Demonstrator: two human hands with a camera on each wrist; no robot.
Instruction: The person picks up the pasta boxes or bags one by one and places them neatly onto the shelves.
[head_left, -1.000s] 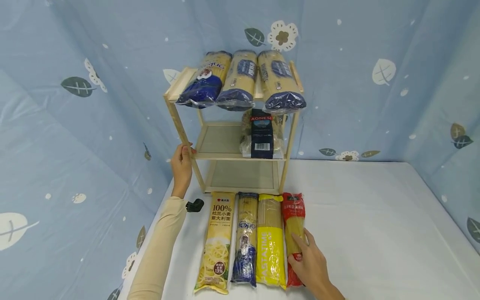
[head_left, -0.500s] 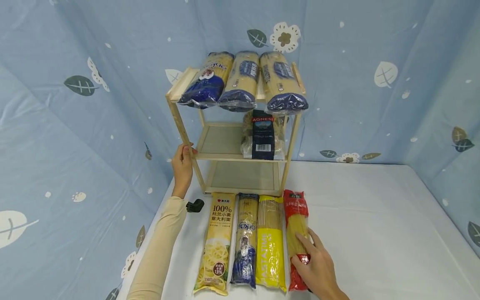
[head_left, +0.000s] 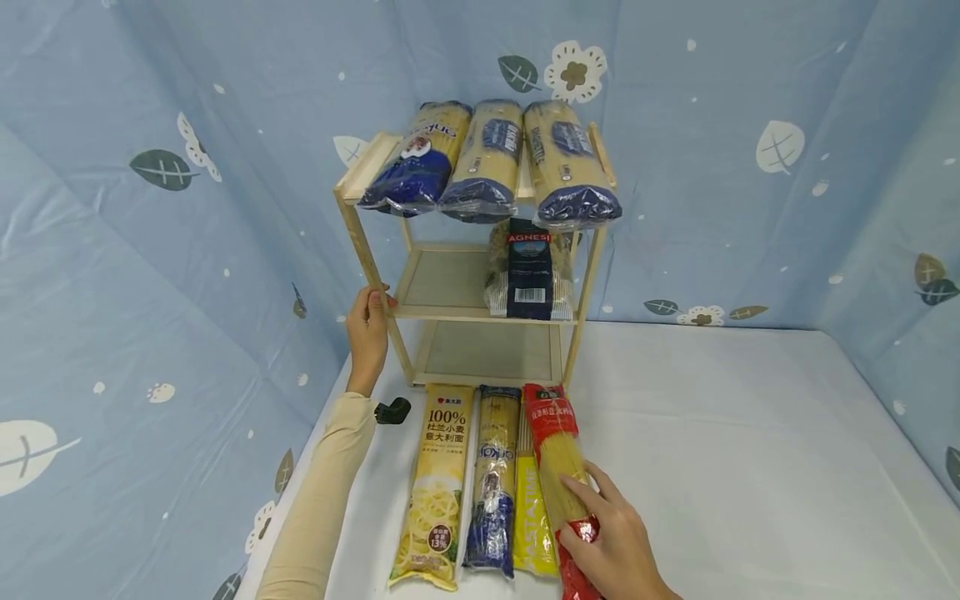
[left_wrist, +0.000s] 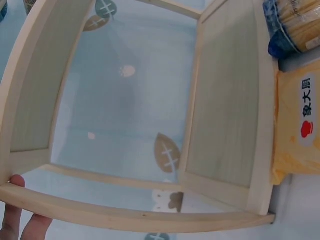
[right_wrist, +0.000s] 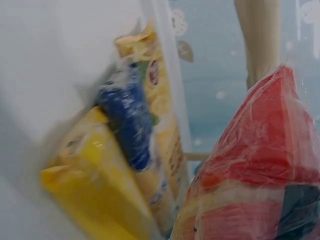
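Note:
My right hand (head_left: 615, 533) grips a red-ended spaghetti packet (head_left: 558, 454) by its lower part. In the head view the packet overlaps the yellow pasta packet (head_left: 529, 508) and tilts, its top leaning left. Seen from the right wrist, the packet's red end (right_wrist: 270, 130) fills the lower right. My left hand (head_left: 367, 333) holds the left post of the wooden shelf rack (head_left: 487, 313) at the middle shelf; in the left wrist view its fingertips (left_wrist: 18, 181) curl over the wood. Left of the yellow packet lie a blue-ended spaghetti packet (head_left: 492, 483) and a long cream-yellow pasta packet (head_left: 435, 483).
Three large pasta bags, among them a blue-fronted one (head_left: 420, 158), lie on the top shelf. A dark-labelled Agnesi pasta bag (head_left: 529, 271) stands at the right of the middle shelf. A small black object (head_left: 393, 411) sits on the white table (head_left: 750, 458) by the left forearm.
My right hand has taken the red-ended spaghetti packet from the right end of the row and moved it left, over the yellow packet. The left hand stays on the rack's post.

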